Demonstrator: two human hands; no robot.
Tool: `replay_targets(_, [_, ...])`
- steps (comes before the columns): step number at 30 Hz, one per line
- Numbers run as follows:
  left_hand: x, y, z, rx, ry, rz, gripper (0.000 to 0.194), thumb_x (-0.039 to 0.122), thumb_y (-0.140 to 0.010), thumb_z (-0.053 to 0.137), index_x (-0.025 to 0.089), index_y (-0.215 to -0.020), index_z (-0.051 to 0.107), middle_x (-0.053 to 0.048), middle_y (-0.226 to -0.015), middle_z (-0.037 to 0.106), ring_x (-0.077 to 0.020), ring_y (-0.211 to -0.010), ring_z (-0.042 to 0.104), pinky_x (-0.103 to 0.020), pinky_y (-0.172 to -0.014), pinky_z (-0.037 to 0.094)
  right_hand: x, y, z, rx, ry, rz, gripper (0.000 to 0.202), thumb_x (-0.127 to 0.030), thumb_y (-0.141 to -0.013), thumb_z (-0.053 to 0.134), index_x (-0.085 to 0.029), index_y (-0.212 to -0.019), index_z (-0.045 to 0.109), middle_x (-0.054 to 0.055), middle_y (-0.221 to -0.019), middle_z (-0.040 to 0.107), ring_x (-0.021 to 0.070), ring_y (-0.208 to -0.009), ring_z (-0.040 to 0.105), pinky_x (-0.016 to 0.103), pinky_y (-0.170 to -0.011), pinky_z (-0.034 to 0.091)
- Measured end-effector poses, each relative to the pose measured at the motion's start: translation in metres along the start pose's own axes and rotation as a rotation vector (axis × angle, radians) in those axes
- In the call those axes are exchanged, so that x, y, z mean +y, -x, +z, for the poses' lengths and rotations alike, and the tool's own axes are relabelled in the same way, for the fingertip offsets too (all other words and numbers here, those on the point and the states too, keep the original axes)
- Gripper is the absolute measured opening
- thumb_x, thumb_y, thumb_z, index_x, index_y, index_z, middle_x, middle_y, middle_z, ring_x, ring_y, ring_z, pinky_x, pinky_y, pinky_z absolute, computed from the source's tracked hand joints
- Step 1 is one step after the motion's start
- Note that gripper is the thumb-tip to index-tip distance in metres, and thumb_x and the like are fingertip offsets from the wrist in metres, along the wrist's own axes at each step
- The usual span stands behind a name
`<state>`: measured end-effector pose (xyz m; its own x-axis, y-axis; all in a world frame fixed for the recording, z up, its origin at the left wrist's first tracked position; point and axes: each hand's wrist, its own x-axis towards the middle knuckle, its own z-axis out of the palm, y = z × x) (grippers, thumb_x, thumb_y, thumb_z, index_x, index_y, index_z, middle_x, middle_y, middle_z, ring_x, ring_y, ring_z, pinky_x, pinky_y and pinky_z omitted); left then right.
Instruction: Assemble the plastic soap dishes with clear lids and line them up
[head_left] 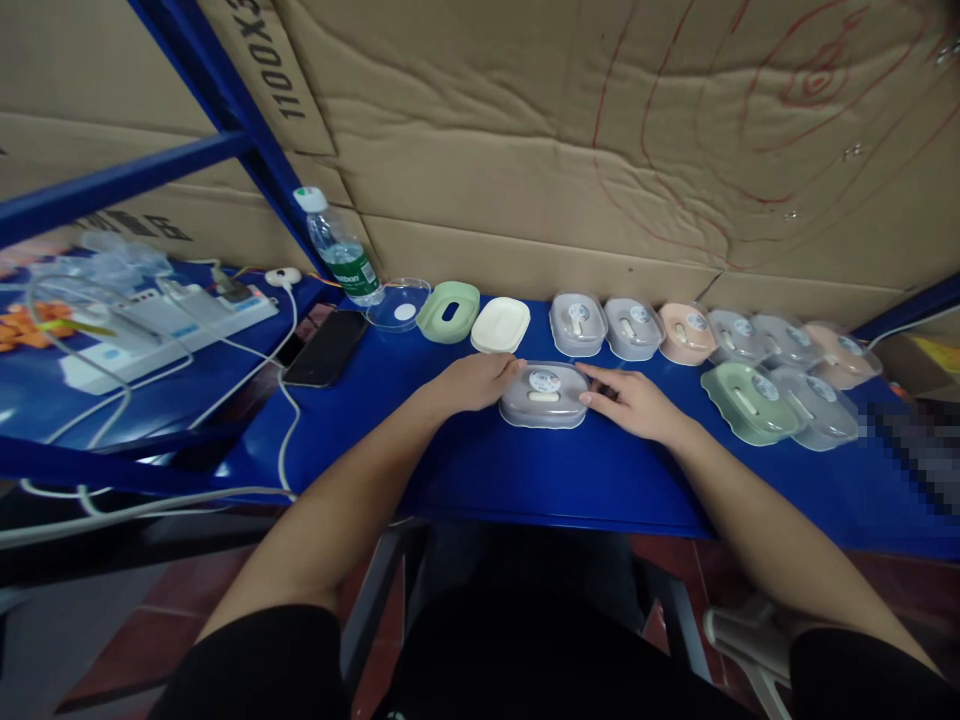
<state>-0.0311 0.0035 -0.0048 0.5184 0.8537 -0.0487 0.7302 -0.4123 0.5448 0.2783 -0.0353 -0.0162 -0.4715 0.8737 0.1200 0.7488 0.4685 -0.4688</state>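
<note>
left hand: bent, with its fingers laid against the left end of a gray box; whether the box is pinched cannot be told.
right hand: thumb and first finger spread apart, tips put at the right end.
gray box: set flat on the blue bench, between the two hands; a round sticker and a small pale bar are seen on top.
behind left hand: a cream tray, a green piece with a hole and a clear piece are lined up.
right side: a back row of boxes is seen, with a green box placed in front.
left side: a dark phone is laid near a water bottle.
back: red lines are drawn on a cardboard wall.
</note>
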Motion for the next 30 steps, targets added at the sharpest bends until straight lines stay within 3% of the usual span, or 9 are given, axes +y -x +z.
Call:
replay_targets(3, [0.001,-0.003,0.005,0.0,0.094,0.01,0.05,0.056,-0.108,0.034,0.021,-0.097,0.067,-0.006,-0.067,0.072,-0.0225,-0.067,0.069,-0.035,-0.07,0.048,-0.009,0.003,-0.005,0.135,0.089,-0.082,0.059,-0.051,-0.106,0.052,-0.023,-0.158,0.057,0.014,-0.138,0.073,0.0332,-0.122,0.071,0.052,-0.103,0.058])
replay_targets(5, [0.004,-0.005,0.009,-0.066,0.226,-0.019,0.052,0.059,-0.108,0.034,0.02,-0.095,0.066,-0.006,-0.066,0.074,-0.0198,-0.06,0.066,-0.033,-0.064,0.047,-0.018,0.005,-0.007,0.201,0.124,-0.201,0.055,-0.041,-0.107,0.051,-0.025,-0.16,0.055,0.013,-0.151,0.066,0.0342,-0.138,0.062,0.057,-0.116,0.05])
replay_targets(11, [0.014,-0.008,0.021,-0.344,0.654,-0.018,0.059,0.065,-0.106,0.038,0.017,-0.106,0.072,-0.012,-0.084,0.083,-0.0131,-0.04,0.055,-0.029,-0.046,0.041,-0.036,0.011,-0.003,0.025,0.149,-0.455,0.049,-0.028,-0.1,0.057,-0.029,-0.149,0.065,0.008,-0.165,0.055,0.0342,-0.153,0.048,0.062,-0.124,0.041])
replay_targets(14, [0.014,-0.006,0.02,-0.422,0.644,0.022,0.05,0.059,-0.104,0.048,0.018,-0.112,0.074,-0.01,-0.084,0.084,-0.0121,-0.041,0.056,-0.027,-0.048,0.043,-0.033,0.014,-0.009,-0.004,0.126,-0.464,0.043,-0.018,-0.098,0.049,-0.031,-0.13,0.075,0.004,-0.154,0.066,0.03,-0.147,0.056,0.063,-0.126,0.038])
replay_targets(18, [0.016,-0.004,0.016,-0.458,0.588,0.04,0.048,0.056,-0.101,0.055,0.019,-0.126,0.073,-0.008,-0.089,0.084,-0.012,-0.045,0.057,-0.027,-0.052,0.046,-0.027,0.022,-0.032,0.052,0.2,-0.363,0.03,-0.016,-0.098,0.052,-0.028,-0.089,0.078,0.002,-0.115,0.082,0.0318,-0.127,0.069,0.066,-0.123,0.038])
replay_targets(20, [0.017,-0.004,0.015,-0.434,0.562,0.036,0.049,0.055,-0.1,0.057,0.02,-0.132,0.071,-0.009,-0.095,0.085,-0.0124,-0.048,0.06,-0.027,-0.054,0.048,-0.03,0.026,-0.039,0.129,0.199,-0.315,0.03,-0.017,-0.098,0.052,-0.027,-0.084,0.076,0.004,-0.104,0.082,0.0302,-0.111,0.074,0.062,-0.114,0.048])
replay_targets(23, [0.016,-0.004,0.014,-0.333,0.463,0.029,0.049,0.054,-0.1,0.057,0.019,-0.133,0.071,-0.008,-0.093,0.084,-0.015,-0.056,0.065,-0.029,-0.059,0.05,-0.045,0.031,-0.036,0.243,0.066,-0.3,0.031,-0.02,-0.1,0.049,-0.027,-0.095,0.079,0.006,-0.112,0.08,0.026,-0.101,0.076,0.05,-0.098,0.06])
replay_targets(26, [0.01,-0.005,0.011,-0.053,0.2,0.063,0.043,0.05,-0.099,0.061,0.02,-0.127,0.074,-0.007,-0.091,0.082,-0.0206,-0.077,0.073,-0.033,-0.072,0.054,-0.059,0.03,-0.02,0.156,-0.019,-0.371,0.028,-0.025,-0.103,0.053,-0.027,-0.113,0.079,0.008,-0.127,0.076,0.0254,-0.111,0.074,0.046,-0.098,0.062])
replay_targets(30, [-0.003,-0.007,0.003,0.28,-0.036,0.075,0.038,0.046,-0.098,0.065,0.022,-0.126,0.075,-0.01,-0.118,0.079,-0.0244,-0.1,0.073,-0.039,-0.092,0.056,-0.053,0.023,0.0,-0.005,0.065,-0.357,0.029,-0.033,-0.103,0.061,-0.025,-0.128,0.075,0.012,-0.135,0.073,0.0299,-0.122,0.072,0.05,-0.105,0.06])
